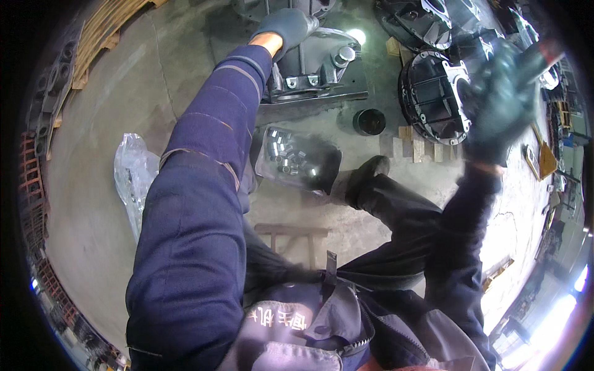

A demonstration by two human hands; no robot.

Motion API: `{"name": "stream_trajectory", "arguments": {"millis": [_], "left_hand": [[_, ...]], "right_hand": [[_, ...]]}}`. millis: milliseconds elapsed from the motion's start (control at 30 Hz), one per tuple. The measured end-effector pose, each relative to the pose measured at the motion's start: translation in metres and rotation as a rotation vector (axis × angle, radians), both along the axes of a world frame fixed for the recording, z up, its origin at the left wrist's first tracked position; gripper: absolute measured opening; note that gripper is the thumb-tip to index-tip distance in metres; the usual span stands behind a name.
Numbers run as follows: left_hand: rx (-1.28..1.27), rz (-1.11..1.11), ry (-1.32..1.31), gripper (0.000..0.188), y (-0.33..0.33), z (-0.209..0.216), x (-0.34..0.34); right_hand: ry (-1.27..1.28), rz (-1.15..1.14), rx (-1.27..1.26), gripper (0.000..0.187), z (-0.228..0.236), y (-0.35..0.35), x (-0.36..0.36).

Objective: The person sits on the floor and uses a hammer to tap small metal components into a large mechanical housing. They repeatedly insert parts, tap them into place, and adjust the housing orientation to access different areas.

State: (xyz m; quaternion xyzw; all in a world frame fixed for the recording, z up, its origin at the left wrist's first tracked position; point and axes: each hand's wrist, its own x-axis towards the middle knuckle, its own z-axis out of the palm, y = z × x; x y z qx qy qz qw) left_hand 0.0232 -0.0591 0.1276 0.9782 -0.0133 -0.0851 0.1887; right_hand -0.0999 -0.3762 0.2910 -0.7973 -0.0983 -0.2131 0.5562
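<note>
My left hand (286, 29), in a grey-blue glove, reaches over a large dark metal casting (315, 55). Its fingers are curled at the casting's upper part; a small shiny bit shows at the fingertips, too small to name. A bright round metal boss (344, 56) stands on the casting's right side. Raised at the far right, my right hand (502, 99) wears a dark glove and is smeared by motion. It appears closed round a dark, blurred object (537, 60) with a reddish end, whose kind I cannot make out.
A tray (325, 164) with several small metal sleeves (286, 156) lies on the floor before the casting. Right of it stands a black round can (370, 122). More ribbed castings (433, 96) rest on wooden blocks (418, 150). Clear plastic film (133, 170) lies left.
</note>
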Motion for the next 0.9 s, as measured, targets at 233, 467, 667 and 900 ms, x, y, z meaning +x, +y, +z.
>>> {"name": "stream_trajectory", "arguments": {"millis": [233,467,667,900], "left_hand": [[0.05,0.019,-0.091,0.052,-0.004,0.001,-0.004],[-0.007,0.032,-0.033,0.053,-0.002,-0.004,-0.001],[-0.024,0.029,-0.038,0.054,-0.002,0.006,-0.001],[-0.001,0.016,-0.061,0.052,-0.003,0.0,-0.004]], "right_hand": [[0.389,0.076,-0.847,0.044,-0.117,-0.008,0.004],[-0.07,0.04,-0.386,0.033,0.004,-0.011,0.04],[0.652,0.118,-1.135,0.035,-0.109,0.008,0.004],[-0.269,0.233,-0.877,0.029,-0.046,-0.057,0.08]]}}
